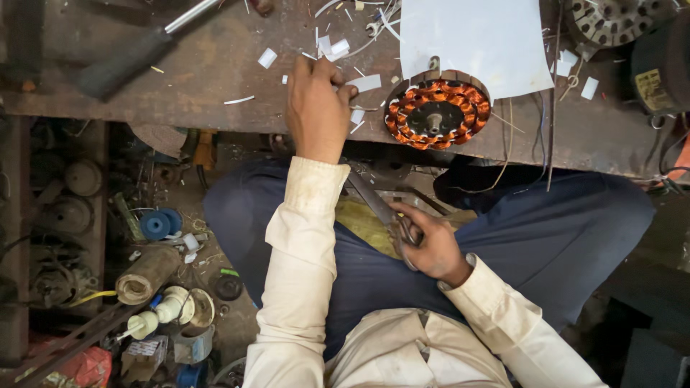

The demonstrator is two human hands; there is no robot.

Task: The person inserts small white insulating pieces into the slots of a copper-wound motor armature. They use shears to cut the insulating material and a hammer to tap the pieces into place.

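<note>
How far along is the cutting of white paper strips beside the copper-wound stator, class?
Done: several cut white strips lie scattered on the bench. In hand: the left hand rests on a strip on the bench; the right hand holds scissors over the lap. Left: a large white sheet lies mostly uncut behind the stator; whether its slots are lined cannot be told.

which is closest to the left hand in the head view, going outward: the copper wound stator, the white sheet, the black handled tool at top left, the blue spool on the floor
From the left hand on the bench:
1. Copper wound stator, just to its right.
2. White sheet, right and farther up the bench.
3. Blue spool and black handled tool, both off to the left; too close to call.
</note>
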